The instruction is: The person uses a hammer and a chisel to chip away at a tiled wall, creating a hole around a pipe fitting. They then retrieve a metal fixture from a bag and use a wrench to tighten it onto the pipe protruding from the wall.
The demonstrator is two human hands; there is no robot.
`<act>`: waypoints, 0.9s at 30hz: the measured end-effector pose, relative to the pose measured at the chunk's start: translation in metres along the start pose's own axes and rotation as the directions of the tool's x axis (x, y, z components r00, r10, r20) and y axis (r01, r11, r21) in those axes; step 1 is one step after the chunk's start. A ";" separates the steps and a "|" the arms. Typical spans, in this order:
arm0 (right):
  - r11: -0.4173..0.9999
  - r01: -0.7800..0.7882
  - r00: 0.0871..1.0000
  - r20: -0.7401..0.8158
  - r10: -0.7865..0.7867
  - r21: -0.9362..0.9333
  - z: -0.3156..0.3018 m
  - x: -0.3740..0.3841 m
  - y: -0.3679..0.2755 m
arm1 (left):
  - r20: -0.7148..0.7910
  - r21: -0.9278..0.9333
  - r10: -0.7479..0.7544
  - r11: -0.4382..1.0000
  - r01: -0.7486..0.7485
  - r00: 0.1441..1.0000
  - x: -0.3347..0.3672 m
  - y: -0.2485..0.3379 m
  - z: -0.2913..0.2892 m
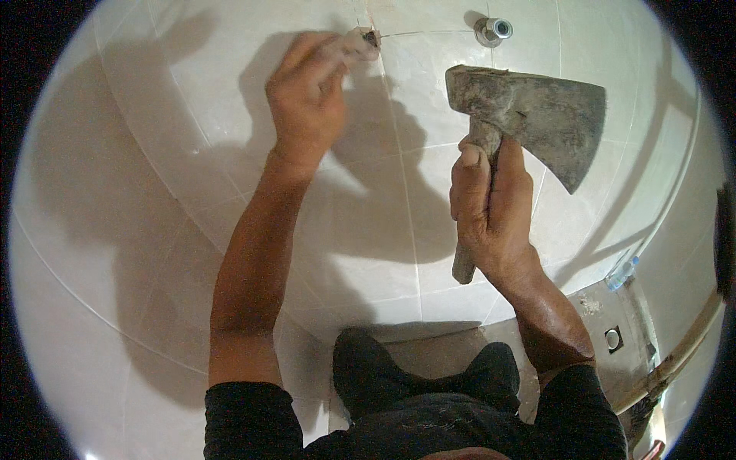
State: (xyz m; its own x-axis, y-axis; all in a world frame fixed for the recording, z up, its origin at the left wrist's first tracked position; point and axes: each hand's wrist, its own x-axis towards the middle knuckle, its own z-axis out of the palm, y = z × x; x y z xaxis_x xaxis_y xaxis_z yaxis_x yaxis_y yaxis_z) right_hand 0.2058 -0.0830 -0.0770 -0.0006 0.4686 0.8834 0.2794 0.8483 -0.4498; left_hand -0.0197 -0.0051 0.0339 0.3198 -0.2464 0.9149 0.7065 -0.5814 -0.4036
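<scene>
My right hand (494, 201) is wrapped round the wooden handle (464, 261) of a hatchet, holding it upright in front of the tiled wall. Its worn grey head (529, 111) has the wide blade pointing right. My left hand (310, 96) is raised to the wall, fingers drawn together beside a small dark, rough-edged hole (371, 37) in the tiles. The left fingertips are smeared by motion, so whatever they pinch cannot be made out.
A round metal pipe fitting (494, 31) sticks out of the tiled wall (429, 184) right of the hole. At lower right are a clear plastic bottle (622, 273), a floor drain (612, 339) and a long wooden pole (675, 360).
</scene>
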 end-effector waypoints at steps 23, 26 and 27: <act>0.985 -0.170 0.985 -0.008 0.170 -0.001 0.006 0.035 0.002 | 0.231 0.057 0.256 0.960 -0.276 0.939 0.006 -0.010 0.049; 0.967 -0.079 0.996 -0.060 0.067 -0.242 -0.059 -0.011 -0.004 | 0.361 0.272 0.255 0.891 -0.363 0.897 0.023 0.003 0.083; 0.941 -0.032 0.999 -0.036 0.021 -0.337 -0.075 -0.030 -0.011 | 0.223 0.230 0.417 0.856 -0.463 0.881 0.033 -0.005 0.077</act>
State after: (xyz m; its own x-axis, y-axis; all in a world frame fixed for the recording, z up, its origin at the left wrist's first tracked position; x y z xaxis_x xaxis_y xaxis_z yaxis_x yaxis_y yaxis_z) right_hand 0.2745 -0.1245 -0.0888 0.0399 0.4775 0.8777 0.5864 0.7001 -0.4075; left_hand 0.0359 0.0492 0.0657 0.7174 -0.2863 0.6352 0.6015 -0.2054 -0.7720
